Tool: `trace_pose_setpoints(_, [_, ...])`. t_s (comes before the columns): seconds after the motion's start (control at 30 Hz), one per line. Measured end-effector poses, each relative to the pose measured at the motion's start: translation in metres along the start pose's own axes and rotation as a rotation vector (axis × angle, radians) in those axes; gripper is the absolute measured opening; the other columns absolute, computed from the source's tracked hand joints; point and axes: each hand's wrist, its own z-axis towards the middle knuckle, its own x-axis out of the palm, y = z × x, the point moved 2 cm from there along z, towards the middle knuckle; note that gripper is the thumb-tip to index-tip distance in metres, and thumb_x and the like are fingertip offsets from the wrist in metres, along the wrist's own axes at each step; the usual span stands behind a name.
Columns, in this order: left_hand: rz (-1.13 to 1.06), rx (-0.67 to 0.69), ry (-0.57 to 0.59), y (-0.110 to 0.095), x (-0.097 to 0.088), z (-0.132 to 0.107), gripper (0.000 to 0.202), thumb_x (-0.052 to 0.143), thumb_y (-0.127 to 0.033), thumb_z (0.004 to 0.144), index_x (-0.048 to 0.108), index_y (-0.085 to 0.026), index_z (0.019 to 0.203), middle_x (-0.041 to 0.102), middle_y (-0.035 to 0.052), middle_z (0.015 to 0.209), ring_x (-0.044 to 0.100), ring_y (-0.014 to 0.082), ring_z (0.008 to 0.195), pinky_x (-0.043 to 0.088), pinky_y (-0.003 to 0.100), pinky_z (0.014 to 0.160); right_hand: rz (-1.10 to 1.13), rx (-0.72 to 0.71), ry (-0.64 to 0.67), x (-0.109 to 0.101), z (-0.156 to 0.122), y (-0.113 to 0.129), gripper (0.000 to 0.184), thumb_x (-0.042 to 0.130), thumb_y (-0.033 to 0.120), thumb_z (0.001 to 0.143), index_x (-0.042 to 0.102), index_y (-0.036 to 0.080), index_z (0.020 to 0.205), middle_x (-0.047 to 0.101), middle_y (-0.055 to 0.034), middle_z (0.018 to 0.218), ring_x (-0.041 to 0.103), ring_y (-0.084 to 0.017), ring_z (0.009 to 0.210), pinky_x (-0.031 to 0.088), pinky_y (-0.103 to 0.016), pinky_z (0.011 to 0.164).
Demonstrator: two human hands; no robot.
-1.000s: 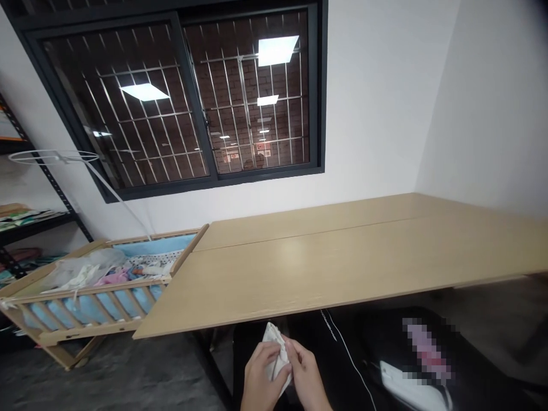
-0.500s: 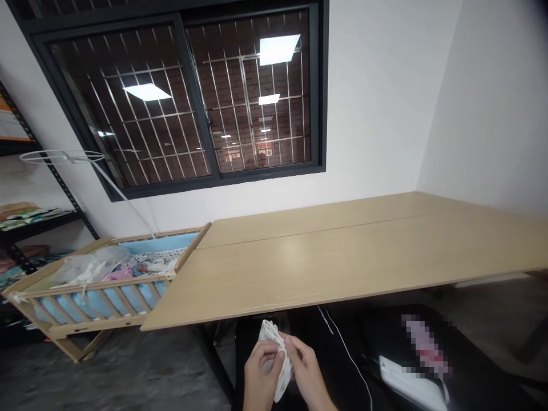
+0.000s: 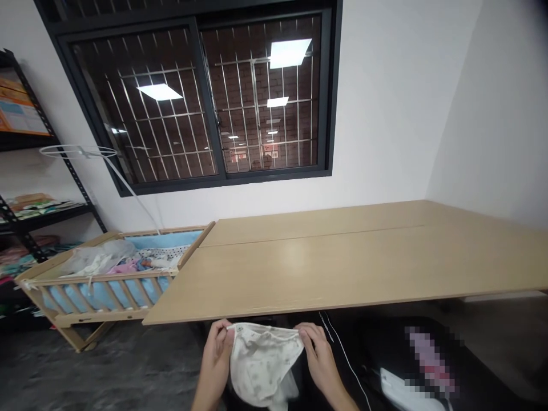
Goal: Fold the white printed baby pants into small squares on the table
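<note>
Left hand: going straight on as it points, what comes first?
The left hand would probably meet the near edge of the table, though depth is unclear and it might pass beneath.

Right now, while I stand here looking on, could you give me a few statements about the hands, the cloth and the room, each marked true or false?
1. The left hand and the right hand both hold the white cloth. True.
2. The white cloth is crumpled into a tight ball. False: its top edge is stretched between the hands.
3. A wooden crib stands at the left end of the table. True.
4. The crib's lining is bright red. False: the lining is light blue.
5. Metal bars show through the window. True.
</note>
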Motion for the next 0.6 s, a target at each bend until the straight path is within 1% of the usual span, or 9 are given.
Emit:
trace_pose_setpoints(0.07, [0.034, 0.017, -0.021, -0.002, -0.007, 0.007, 0.057, 0.076, -0.070, 0.071, 0.056, -0.021, 0.092, 0.061, -0.0021, 0.070, 0.057, 0.0150, 0.067, 0.046, 0.022, 0.064, 0.069, 0.037, 0.011, 0.002, 0.007, 0.008, 0.053, 0.043, 0.065, 0.097, 0.072, 0.020, 0.091, 0.066, -0.0086, 0.087, 0.061, -0.027, 0.085, 0.050, -0.038, 0.081])
trace_pose_setpoints(0.13, [0.050, 0.023, -0.051, -0.001, -0.009, 0.012, 0.060, 0.075, -0.073, 0.070, 0.057, -0.021, 0.093, 0.061, -0.0012, 0.074, 0.059, 0.0162, 0.070, 0.047, 0.024, 0.065, 0.125, 0.048, 0.002, 0.003, 0.016, 0.022, 0.053, 0.042, 0.066, 0.097, 0.066, 0.019, 0.086, 0.061, -0.0046, 0.077, 0.056, -0.022, 0.074, 0.047, -0.032, 0.071])
trace_pose_setpoints(0.2, [0.045, 0.029, -0.092, -0.001, -0.007, 0.015, 0.062, 0.073, -0.075, 0.069, 0.058, -0.020, 0.095, 0.061, 0.0000, 0.079, 0.060, 0.0174, 0.073, 0.048, 0.025, 0.067, 0.170, 0.021, -0.001, 0.004, 0.025, 0.039, 0.052, 0.044, 0.066, 0.096, 0.061, 0.019, 0.081, 0.055, -0.0021, 0.073, 0.051, -0.020, 0.070, 0.044, -0.028, 0.065])
trace_pose_setpoints(0.3, [0.037, 0.061, -0.123, -0.005, 0.003, 0.016, 0.063, 0.068, -0.075, 0.074, 0.060, -0.020, 0.103, 0.062, 0.0018, 0.086, 0.062, 0.0187, 0.080, 0.050, 0.026, 0.071, 0.209, -0.031, 0.029, 0.003, 0.041, 0.061, 0.051, 0.045, 0.066, 0.096, 0.060, 0.019, 0.081, 0.050, -0.0003, 0.071, 0.046, -0.017, 0.067, 0.042, -0.026, 0.062])
trace_pose_setpoints(0.37, [0.084, 0.094, -0.077, -0.012, 0.011, 0.016, 0.062, 0.067, -0.071, 0.078, 0.059, -0.020, 0.113, 0.061, 0.0024, 0.090, 0.062, 0.0192, 0.083, 0.050, 0.027, 0.076, 0.217, -0.059, 0.050, 0.000, 0.052, 0.073, 0.050, 0.045, 0.065, 0.097, 0.060, 0.019, 0.084, 0.049, 0.0001, 0.072, 0.046, -0.017, 0.067, 0.041, -0.026, 0.062])
trace_pose_setpoints(0.47, [0.264, 0.191, 0.030, -0.025, 0.017, 0.018, 0.060, 0.071, -0.057, 0.081, 0.054, -0.022, 0.126, 0.061, 0.0032, 0.096, 0.062, 0.0199, 0.091, 0.049, 0.029, 0.086, 0.221, -0.095, 0.069, -0.010, 0.067, 0.087, 0.050, 0.043, 0.064, 0.098, 0.060, 0.019, 0.087, 0.049, 0.0004, 0.073, 0.046, -0.016, 0.067, 0.041, -0.026, 0.063])
trace_pose_setpoints(0.53, [0.378, 0.260, 0.090, -0.035, 0.017, 0.022, 0.052, 0.073, -0.049, 0.081, 0.058, -0.022, 0.123, 0.063, 0.0049, 0.101, 0.063, 0.0214, 0.097, 0.048, 0.030, 0.089, 0.189, -0.132, 0.075, -0.020, 0.076, 0.098, 0.049, 0.042, 0.063, 0.099, 0.061, 0.019, 0.088, 0.050, -0.0001, 0.073, 0.047, -0.017, 0.067, 0.041, -0.026, 0.063])
trace_pose_setpoints(0.6, [0.455, 0.288, 0.183, -0.044, 0.015, 0.027, 0.042, 0.079, -0.045, 0.074, 0.067, -0.022, 0.108, 0.067, 0.0062, 0.101, 0.064, 0.0231, 0.095, 0.049, 0.029, 0.084, 0.119, -0.204, 0.082, -0.032, 0.083, 0.111, 0.047, 0.043, 0.060, 0.100, 0.063, 0.019, 0.090, 0.055, -0.0021, 0.077, 0.051, -0.018, 0.071, 0.043, -0.028, 0.066])
